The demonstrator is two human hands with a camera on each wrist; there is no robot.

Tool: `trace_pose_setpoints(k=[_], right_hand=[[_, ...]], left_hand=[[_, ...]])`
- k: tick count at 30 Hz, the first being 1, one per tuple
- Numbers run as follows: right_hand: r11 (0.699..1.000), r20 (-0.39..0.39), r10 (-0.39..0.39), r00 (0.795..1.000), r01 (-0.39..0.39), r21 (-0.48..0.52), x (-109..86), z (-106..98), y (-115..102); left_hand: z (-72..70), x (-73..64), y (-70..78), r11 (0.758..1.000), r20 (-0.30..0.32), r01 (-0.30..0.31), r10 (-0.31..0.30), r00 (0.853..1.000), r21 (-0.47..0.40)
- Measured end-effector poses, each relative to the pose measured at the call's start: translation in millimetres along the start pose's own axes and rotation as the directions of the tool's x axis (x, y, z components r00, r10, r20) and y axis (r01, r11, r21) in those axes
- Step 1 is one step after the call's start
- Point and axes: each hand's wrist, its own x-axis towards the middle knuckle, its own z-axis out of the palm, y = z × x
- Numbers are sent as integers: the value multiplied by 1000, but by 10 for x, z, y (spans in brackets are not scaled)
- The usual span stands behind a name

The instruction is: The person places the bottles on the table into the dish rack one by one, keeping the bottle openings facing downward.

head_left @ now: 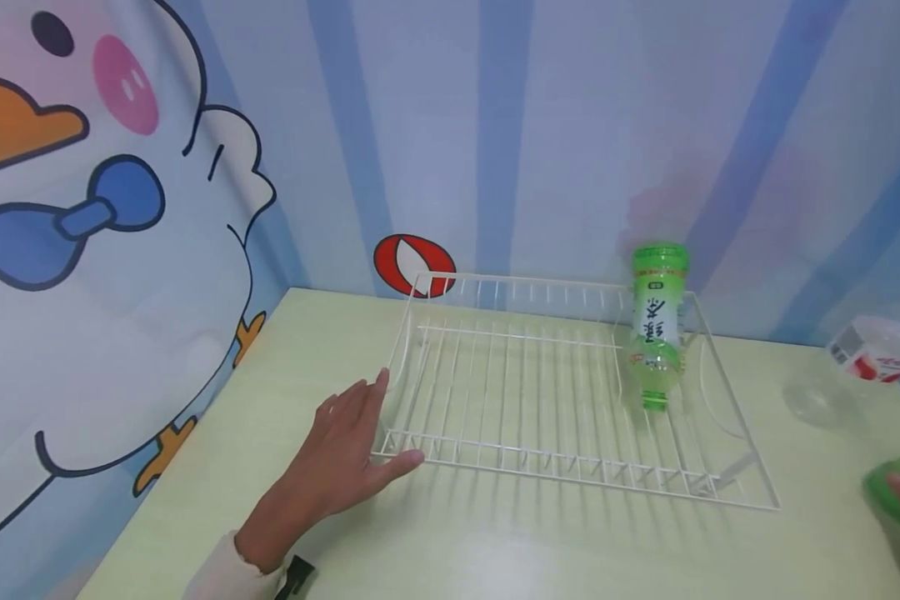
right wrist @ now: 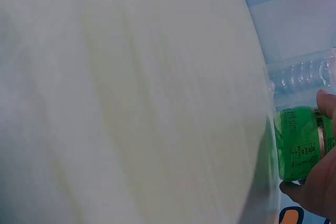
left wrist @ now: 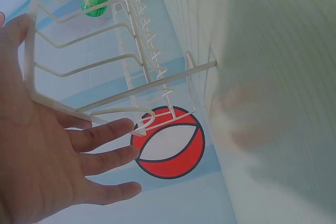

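Note:
A white wire dish rack [head_left: 510, 446] stands on the table. My left hand [head_left: 337, 458] is at its near left corner, fingers extended along the side and thumb by the front rail. In the left wrist view, those fingers [left wrist: 107, 135] are spread and fairly straight against the rack's frame. Upside down at the rack's right end is a green-labelled plastic drink bottle [head_left: 656, 321], cap lowest. My right hand [right wrist: 317, 182], mostly cut off at the right edge, grips a second green-labelled bottle [right wrist: 298, 145] low over the table, thumb and fingers around it.
A clear plastic bottle [head_left: 881, 350] with a red and white label stands on the table [head_left: 495, 542] right of the rack. The wall cloth [head_left: 435, 125] with cartoon prints rises directly behind the rack. A black strap end [head_left: 296, 575] hangs at my left wrist.

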Motion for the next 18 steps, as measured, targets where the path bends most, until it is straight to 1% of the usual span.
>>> trace_pose_setpoints(k=[2, 4, 5, 6, 7, 11, 17, 18], right_hand=[[996, -32, 30, 999, -27, 88, -78, -47, -116], [990, -51, 60, 997, -53, 132, -151, -119, -265], [984, -54, 72, 996, -62, 167, -188, -142, -347], [979, -23, 104, 994, -98, 181, -225, -191, -437], [977, -19, 108, 994, -103, 184, -255, -236, -495], [977, -22, 59, 998, -53, 208, -345, -422, -630], [983, 31, 13, 999, -19, 182, -432, -652, -773], [980, 30, 3, 1000, -9, 199, -443, -686, -797]], left_hand=[[10, -1, -5, 1000, -6, 10, -10, 1000, -4], [22, -21, -14, 1000, -1, 30, -30, 1000, -8], [29, -34, -19, 999, -4, 36, -36, 999, -10], [36, -42, -19, 999, -4, 37, -37, 999, -8], [47, -42, -18, 999, -5, 34, -34, 999, -10], [72, -2, 20, 1000, -14, 6, -6, 1000, -20], [54, 56, 82, 999, 10, 28, -28, 1000, -45], [49, 74, 93, 998, 13, 29, -28, 1000, -48]])
